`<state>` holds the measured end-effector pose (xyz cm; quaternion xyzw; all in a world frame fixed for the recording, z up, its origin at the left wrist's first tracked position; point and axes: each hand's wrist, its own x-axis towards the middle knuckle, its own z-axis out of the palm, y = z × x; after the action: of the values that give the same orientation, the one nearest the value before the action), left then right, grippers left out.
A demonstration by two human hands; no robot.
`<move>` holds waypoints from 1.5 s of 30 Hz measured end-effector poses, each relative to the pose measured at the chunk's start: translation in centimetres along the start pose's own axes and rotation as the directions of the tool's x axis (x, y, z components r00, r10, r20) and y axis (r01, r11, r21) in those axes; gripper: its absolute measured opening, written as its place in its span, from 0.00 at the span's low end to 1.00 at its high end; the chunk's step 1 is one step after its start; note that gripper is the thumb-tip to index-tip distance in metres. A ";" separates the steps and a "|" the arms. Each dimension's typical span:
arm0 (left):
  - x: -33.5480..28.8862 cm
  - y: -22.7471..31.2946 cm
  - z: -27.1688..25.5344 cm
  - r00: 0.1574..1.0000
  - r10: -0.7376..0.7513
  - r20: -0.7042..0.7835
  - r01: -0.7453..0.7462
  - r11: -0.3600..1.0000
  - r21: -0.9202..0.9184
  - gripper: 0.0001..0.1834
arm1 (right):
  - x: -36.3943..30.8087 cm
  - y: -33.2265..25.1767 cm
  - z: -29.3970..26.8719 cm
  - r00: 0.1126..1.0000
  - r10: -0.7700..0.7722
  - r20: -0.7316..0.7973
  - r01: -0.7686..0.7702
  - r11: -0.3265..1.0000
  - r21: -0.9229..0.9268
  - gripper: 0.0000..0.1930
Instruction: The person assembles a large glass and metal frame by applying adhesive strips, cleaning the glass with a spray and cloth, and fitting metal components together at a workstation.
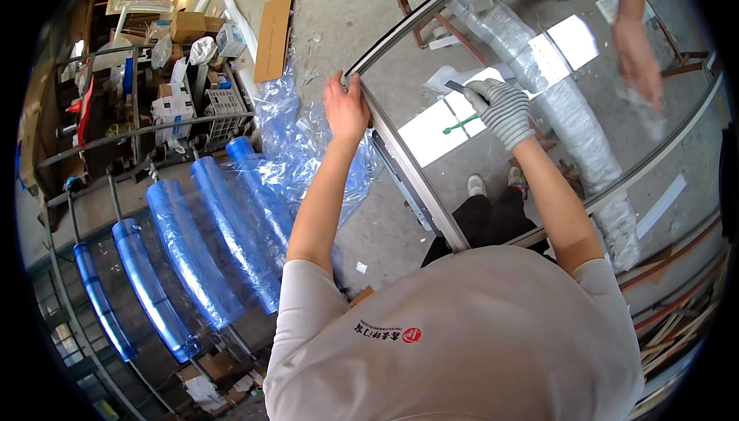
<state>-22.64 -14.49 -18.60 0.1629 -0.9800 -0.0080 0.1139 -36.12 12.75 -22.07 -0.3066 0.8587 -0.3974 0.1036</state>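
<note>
The bare left hand (346, 105) grips the near-left corner of the framed glass panel (539, 113); the gloved right hand (502, 109) pinches a dark tool (456, 87) on it. 4 blue-wrapped rolls (192, 244) lie left, and 2 hands of another person (639, 55) reach in far right.

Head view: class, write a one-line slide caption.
Bare left hand grips the glass panel's frame; gloved right hand holds a dark tool on the glass.

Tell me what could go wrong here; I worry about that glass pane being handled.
The bare left hand grips the metal frame at its corner, so a sharp edge could cut it. The gloved right hand presses a dark tool onto the glass pane; a slip might scratch it. Loose blue plastic film lies on the floor near the feet, a possible trip hazard.
</note>
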 end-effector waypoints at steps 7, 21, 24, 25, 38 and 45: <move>0.3 1.1 2.0 0.994 -0.109 0.005 0.106 0.969 0.223 0.21 | 0.1 0.3 0.3 0.998 -0.068 -0.016 0.068 0.998 0.013 0.11; 7.8 -2.2 0.6 0.915 -0.175 0.364 0.103 0.973 0.207 0.13 | 0.0 0.3 0.7 0.998 -0.050 -0.044 0.049 0.998 -0.028 0.11; 7.6 -2.0 0.9 0.927 -0.144 0.346 0.065 0.971 0.229 0.13 | 0.1 0.1 0.2 0.997 -0.059 -0.044 0.057 0.998 -0.034 0.10; 7.6 -2.1 0.9 0.926 -0.140 0.350 0.059 0.971 0.232 0.13 | 0.1 0.1 0.3 0.997 -0.061 -0.041 0.060 0.998 -0.025 0.10; 10.5 -3.7 1.2 0.782 0.125 0.610 -0.333 0.912 0.240 0.10 | 0.0 0.1 0.4 0.987 -0.124 -0.107 0.119 0.992 -0.048 0.10; 10.3 -4.4 0.2 0.788 0.119 0.604 -0.294 0.935 0.199 0.08 | 0.1 0.0 0.4 0.993 -0.098 -0.073 0.096 0.995 -0.031 0.10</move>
<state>-30.78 -21.92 -16.81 0.0578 -0.9701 0.0952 -0.2157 -36.01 12.45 -22.30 -0.3343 0.8515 -0.4010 0.0480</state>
